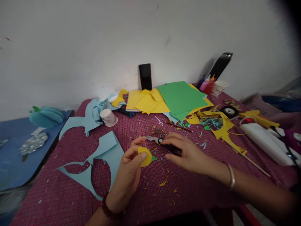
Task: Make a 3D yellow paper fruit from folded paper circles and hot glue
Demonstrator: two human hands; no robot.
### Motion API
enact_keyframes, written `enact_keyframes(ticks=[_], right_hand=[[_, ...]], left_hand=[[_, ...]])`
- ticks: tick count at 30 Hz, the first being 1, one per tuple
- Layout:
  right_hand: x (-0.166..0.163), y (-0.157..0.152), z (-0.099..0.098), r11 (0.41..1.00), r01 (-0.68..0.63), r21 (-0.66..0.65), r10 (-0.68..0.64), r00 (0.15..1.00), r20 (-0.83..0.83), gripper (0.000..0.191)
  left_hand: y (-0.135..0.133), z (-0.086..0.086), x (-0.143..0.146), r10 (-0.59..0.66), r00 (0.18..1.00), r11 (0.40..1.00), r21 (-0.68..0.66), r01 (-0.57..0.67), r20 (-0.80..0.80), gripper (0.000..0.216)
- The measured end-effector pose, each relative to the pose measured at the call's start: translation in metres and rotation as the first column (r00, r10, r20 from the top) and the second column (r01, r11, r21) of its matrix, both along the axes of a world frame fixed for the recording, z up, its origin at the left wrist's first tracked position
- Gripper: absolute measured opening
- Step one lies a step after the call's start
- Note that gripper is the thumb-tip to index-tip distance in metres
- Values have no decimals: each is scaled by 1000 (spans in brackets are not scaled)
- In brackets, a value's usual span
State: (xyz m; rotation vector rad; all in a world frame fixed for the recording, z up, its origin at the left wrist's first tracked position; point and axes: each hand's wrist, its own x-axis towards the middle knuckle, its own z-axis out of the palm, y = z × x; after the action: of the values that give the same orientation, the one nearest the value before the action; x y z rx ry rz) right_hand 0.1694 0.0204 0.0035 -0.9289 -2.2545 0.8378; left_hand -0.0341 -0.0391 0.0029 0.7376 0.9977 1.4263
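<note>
My left hand (130, 169) pinches a small rounded piece of yellow paper (146, 158) between thumb and fingers. My right hand (185, 152) grips the black handles of a pair of scissors (152, 138), whose metal blades point left toward the left fingertips. The blades sit just above the yellow paper, apart from it. Close behind the yellow piece lies a small green paper scrap (154, 158). Thin paper snippets in several colours are scattered on the purple checked cloth (150, 201) beneath both hands.
Cut light blue paper (110, 157) lies left, near a paper cup (108, 117). Green sheets (182, 99) and yellow sheets (136, 99) are at the back, below a phone (145, 77) leaning on the wall. To the right are a yellow glue gun (258, 118) and a white power strip (268, 146).
</note>
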Motion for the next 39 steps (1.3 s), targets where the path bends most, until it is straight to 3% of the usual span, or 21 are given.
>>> enact_keyframes(ticks=[1, 3, 5, 8, 13, 19, 22, 33, 39], right_hand=[[-13, -5, 3, 990, -30, -139, 12, 991, -130, 30], [-42, -12, 4, 903, -182, -389, 39, 936, -349, 30], [-68, -15, 0, 888, -201, -414, 16, 912, -409, 20], [-88, -13, -7, 906, -132, -401, -68, 893, -446, 13], [-75, -2, -1, 951, -22, -310, -127, 883, -452, 12], [-62, 0, 7, 983, -44, -179, -32, 916, -400, 15], [-63, -2, 5, 986, -73, -152, 8, 921, -390, 16], [-56, 1, 11, 972, -102, -214, -10, 885, -466, 10], [-61, 0, 1, 957, -129, -259, -39, 830, -556, 12]], left_hand=[[-1, 0, 1, 4, 1000, 1000, 4, -4, 12, 4], [-2, 1, 3, 22, 999, 1000, -22, -21, 40, 3], [-2, 1, 4, 48, 998, 998, -49, -46, 44, 12], [0, -2, 1, 74, 997, 997, -21, -74, 3, 21], [3, -6, -9, 91, 983, 995, 56, -83, -158, 7], [4, -9, -6, -102, 924, 994, -9, 106, -368, 6], [3, -12, -2, -97, 914, 995, -21, 97, -393, 9], [0, -13, -8, -125, 898, 992, -27, 126, -421, 16], [-1, -10, -1, -21, 893, 999, 31, 40, -449, 12]])
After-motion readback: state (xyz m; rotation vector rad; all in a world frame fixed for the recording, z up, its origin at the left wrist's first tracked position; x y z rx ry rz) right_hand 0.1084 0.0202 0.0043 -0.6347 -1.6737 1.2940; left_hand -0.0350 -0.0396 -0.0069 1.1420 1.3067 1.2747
